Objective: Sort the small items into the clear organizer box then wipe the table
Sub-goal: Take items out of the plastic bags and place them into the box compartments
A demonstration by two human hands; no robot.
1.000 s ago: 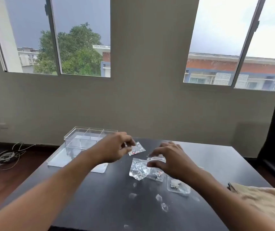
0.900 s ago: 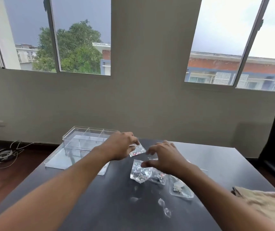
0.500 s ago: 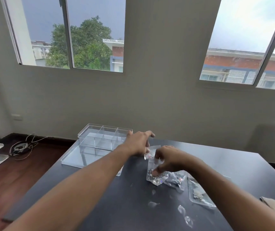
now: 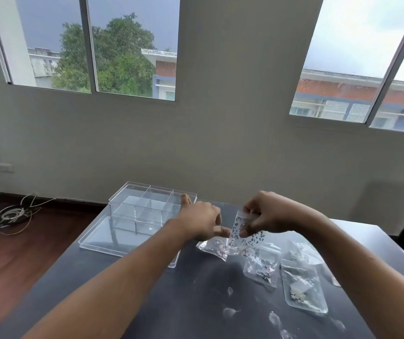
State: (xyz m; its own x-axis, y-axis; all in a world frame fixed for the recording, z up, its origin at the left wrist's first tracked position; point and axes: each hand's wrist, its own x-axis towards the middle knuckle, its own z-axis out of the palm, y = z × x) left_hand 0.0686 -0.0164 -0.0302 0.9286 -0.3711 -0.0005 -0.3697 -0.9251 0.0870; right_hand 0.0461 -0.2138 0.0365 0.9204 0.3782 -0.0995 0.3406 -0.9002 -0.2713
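Pinching a bead bag [image 4: 241, 231] upright, the right hand [image 4: 273, 215] lifts it off the table [image 4: 196, 302]; the left hand [image 4: 202, 222], fingers curled shut on another bag [image 4: 214, 247], sits nearer the box [image 4: 147, 211], which lies to the left.

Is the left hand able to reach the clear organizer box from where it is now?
Probably yes. The left hand is right beside the clear organizer box, with nothing between them, though it pinches a small bag that it must first release.

Your right hand [image 4: 273, 214] pinches a small clear bag [image 4: 242, 231] of dark bits above the table [image 4: 196, 302]; your left hand [image 4: 202, 222] grips its lower edge; the organizer box [image 4: 144, 211] stands just left.
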